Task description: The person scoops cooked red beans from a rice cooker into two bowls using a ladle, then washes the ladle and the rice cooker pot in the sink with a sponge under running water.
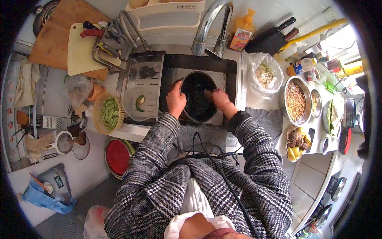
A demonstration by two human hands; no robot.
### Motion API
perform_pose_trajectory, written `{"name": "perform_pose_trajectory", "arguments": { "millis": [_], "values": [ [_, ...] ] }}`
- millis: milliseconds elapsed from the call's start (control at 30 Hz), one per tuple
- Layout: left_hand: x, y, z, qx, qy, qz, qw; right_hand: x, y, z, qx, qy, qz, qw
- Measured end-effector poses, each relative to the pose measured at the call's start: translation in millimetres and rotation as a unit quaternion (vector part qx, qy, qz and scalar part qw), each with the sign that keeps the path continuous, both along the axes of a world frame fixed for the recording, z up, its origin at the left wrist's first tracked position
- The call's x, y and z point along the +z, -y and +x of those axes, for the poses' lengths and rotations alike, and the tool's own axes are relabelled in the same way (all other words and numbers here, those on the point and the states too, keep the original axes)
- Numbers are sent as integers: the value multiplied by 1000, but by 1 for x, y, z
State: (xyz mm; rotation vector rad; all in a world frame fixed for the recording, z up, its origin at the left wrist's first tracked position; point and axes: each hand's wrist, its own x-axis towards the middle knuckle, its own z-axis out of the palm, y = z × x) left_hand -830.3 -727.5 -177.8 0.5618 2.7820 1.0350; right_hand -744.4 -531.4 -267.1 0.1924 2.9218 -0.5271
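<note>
A dark round pot is tilted in the sink basin, below the chrome faucet. My left hand grips its left rim, thumb at the edge. At the pot's right side is my right hand, motion-blurred, its fingers over the opening; whether it holds something cannot be seen. The pot's inside looks dark and wet. Left of it, a clear bowl with a green chili and a garlic clove sits on the sink's draining tray, near a dark scouring pad.
A yellow basket of green beans stands left of the sink. To the right are a plastic bag of vegetable scraps, a steel bowl of nuts, a knife block and a soap bottle. A black cable hangs before my body.
</note>
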Motion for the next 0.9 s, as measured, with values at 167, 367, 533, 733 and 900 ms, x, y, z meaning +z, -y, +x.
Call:
{"name": "perform_pose_trajectory", "arguments": {
  "millis": [167, 367, 533, 733, 900],
  "values": [
    [-9, 3, -2, 46, -42, 35, 997, 14, 36, 17, 6, 8, -337, 941],
    [-4, -17, 2, -25, -182, 41, 982, 56, 76, 30, 53, -114, -355, 926],
    [10, -40, 10, -35, -47, -21, 998, 48, 92, 23, -66, -151, -404, 900],
    [19, -69, 20, -86, -4, 7, 996, 46, 90, 32, -244, -131, -667, 692],
    [31, -57, 50, -124, 80, 113, 983, 55, 79, 37, -271, -80, -740, 610]
  ]
}}
